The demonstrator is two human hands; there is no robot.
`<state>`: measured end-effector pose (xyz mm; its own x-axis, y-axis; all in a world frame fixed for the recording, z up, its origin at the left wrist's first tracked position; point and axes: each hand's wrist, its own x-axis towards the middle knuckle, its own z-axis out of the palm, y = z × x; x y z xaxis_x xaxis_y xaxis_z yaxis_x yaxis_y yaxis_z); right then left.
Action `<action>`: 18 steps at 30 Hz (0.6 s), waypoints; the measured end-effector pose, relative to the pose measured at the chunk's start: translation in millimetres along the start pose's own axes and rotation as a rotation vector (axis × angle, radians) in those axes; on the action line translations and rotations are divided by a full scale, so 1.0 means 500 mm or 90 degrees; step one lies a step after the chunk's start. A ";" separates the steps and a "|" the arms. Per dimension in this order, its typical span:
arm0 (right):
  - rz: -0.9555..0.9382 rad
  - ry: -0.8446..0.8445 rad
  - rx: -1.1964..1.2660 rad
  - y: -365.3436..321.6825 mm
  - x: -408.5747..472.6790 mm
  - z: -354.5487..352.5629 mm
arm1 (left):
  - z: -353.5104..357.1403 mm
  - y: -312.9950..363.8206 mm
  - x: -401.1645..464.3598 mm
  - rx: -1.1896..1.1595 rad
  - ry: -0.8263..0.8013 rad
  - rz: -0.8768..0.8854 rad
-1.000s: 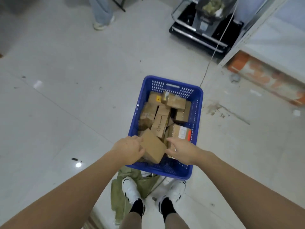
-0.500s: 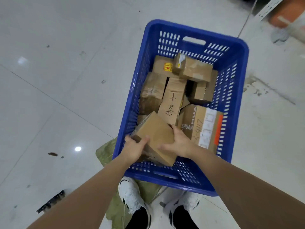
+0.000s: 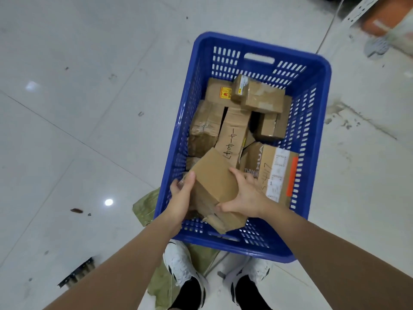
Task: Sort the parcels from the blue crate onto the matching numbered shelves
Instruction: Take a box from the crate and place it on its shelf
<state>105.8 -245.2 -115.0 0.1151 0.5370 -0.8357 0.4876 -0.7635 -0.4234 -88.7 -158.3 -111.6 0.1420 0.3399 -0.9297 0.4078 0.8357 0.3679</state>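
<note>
Plain cardboard parcel [image 3: 214,184] sits tilted at the near end of the blue crate [image 3: 317,90], gripped from both sides: left hand [image 3: 182,198] with fingers curled round its left edge, right hand [image 3: 244,195] clamped on its right side, thumb on the near face. Behind it in the crate lie more taped parcels, one with handwritten numbers [image 3: 233,139], one with a white label and orange strip [image 3: 279,173] just beside the right hand. Crate stands on the pale tiled floor [image 3: 78,130], over a green bag [image 3: 145,206] by the person's white shoes [image 3: 181,265].
</note>
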 end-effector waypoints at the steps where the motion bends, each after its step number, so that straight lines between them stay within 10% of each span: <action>1: 0.005 -0.017 0.048 -0.005 -0.017 -0.021 | 0.003 0.012 -0.020 -0.021 0.000 0.005; 13: -0.121 -0.084 0.733 -0.214 -0.481 -0.441 | 0.119 0.435 -0.521 -0.029 -0.167 0.152; 18: -0.287 -0.181 0.789 -0.337 -0.744 -0.584 | 0.134 0.591 -0.848 -0.065 -0.253 0.223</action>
<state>233.6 -211.5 369.5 -0.1013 0.8482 -0.5199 -0.6793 -0.4408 -0.5867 32.0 -84.3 389.8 0.5918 0.4339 -0.6793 0.1873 0.7456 0.6395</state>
